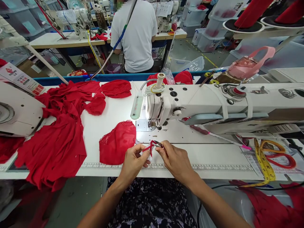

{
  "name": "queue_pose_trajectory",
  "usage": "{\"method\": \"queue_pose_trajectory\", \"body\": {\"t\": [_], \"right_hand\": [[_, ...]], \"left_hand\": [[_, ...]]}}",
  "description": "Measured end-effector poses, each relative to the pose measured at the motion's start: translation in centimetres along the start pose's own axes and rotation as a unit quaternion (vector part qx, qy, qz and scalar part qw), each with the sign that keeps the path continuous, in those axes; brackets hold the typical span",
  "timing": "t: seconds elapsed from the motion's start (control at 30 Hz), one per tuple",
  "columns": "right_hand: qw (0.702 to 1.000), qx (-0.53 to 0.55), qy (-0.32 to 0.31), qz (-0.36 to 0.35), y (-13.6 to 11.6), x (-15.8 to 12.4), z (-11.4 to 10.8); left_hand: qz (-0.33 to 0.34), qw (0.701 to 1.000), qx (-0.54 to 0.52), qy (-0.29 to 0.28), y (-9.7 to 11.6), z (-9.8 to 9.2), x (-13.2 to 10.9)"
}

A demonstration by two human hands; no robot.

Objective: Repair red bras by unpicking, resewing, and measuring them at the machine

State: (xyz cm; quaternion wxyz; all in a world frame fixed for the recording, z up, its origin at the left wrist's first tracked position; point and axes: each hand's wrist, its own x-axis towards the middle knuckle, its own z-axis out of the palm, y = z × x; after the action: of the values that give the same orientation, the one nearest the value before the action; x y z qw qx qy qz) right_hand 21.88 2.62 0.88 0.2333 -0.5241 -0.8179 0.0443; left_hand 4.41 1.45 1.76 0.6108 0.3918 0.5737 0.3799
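Observation:
In front of the sewing machine (163, 107), my left hand (135, 160) pinches a thin red strip (151, 146) between thumb and fingers. My right hand (175, 160) is closed on small dark thread snips (158, 144), their tips touching the strip's upper end. Part of the snips is hidden by my fingers. Something small and white shows under the strip. A red lace-edged fabric piece (118, 144) lies flat just left of my left hand.
Heaped red fabric (64, 126) covers the table's left side and hangs over its edge. A yellow tape measure (262, 161) and scissors with orange and red handles (280, 155) lie at the right. A person (135, 34) sits ahead. Thread cones (251, 14) stand upper right.

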Motion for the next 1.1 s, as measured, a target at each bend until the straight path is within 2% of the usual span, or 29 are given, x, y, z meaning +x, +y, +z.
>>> {"method": "queue_pose_trajectory", "body": {"t": [0.1, 0.2, 0.27, 0.33, 0.43, 0.5, 0.57, 0.67, 0.8, 0.9, 0.97, 1.03, 1.1], "right_hand": [[0.996, -0.067, 0.043, -0.039, 0.0, -0.1, 0.0], [0.993, -0.089, 0.058, -0.052, -0.1, 0.1, 0.2], [0.993, -0.086, 0.062, -0.044, -0.1, 0.1, 0.2], [0.997, -0.058, 0.052, -0.008, 0.2, 0.2, 0.0], [0.992, 0.079, -0.042, 0.085, 0.6, 0.4, -1.0], [0.965, 0.190, -0.130, 0.129, 0.9, 0.7, -2.0], [0.934, 0.263, -0.192, 0.145, 1.1, 1.0, -2.9], [0.905, 0.317, -0.241, 0.150, 1.4, 1.6, -3.8], [0.886, 0.342, -0.270, 0.159, 1.8, 1.9, -4.1], [0.891, 0.332, -0.275, 0.143, 1.8, 1.9, -4.0], [0.909, 0.296, -0.264, 0.124, 1.9, 1.9, -3.7], [0.943, 0.210, -0.231, 0.115, 2.3, 1.7, -3.2], [0.973, 0.073, -0.179, 0.128, 3.2, 1.7, -2.3]], "left_hand": [[0.003, 1.000, 0.004, 0.002, -0.1, 0.1, 0.0], [0.017, 0.999, 0.029, 0.007, -0.3, 0.3, -0.2], [0.028, 0.999, 0.046, 0.008, -0.5, 0.3, -0.4], [0.028, 0.998, 0.053, 0.010, -0.7, 0.2, -0.5], [0.031, 0.997, 0.065, 0.021, -1.0, -0.1, -0.5], [0.058, 0.994, 0.093, 0.032, -1.1, -0.2, -0.6], [0.101, 0.983, 0.144, 0.046, -1.0, -0.2, -0.7], [0.178, 0.955, 0.222, 0.082, -1.0, -0.1, -0.9], [0.248, 0.921, 0.281, 0.110, -1.5, -0.1, -0.9], [0.251, 0.912, 0.304, 0.111, -2.1, -0.1, -1.0], [0.243, 0.919, 0.290, 0.114, -2.1, -0.2, -1.0], [0.212, 0.938, 0.252, 0.109, -1.8, -0.3, -0.9], [0.134, 0.973, 0.172, 0.073, -1.3, -0.4, -0.7]]}}
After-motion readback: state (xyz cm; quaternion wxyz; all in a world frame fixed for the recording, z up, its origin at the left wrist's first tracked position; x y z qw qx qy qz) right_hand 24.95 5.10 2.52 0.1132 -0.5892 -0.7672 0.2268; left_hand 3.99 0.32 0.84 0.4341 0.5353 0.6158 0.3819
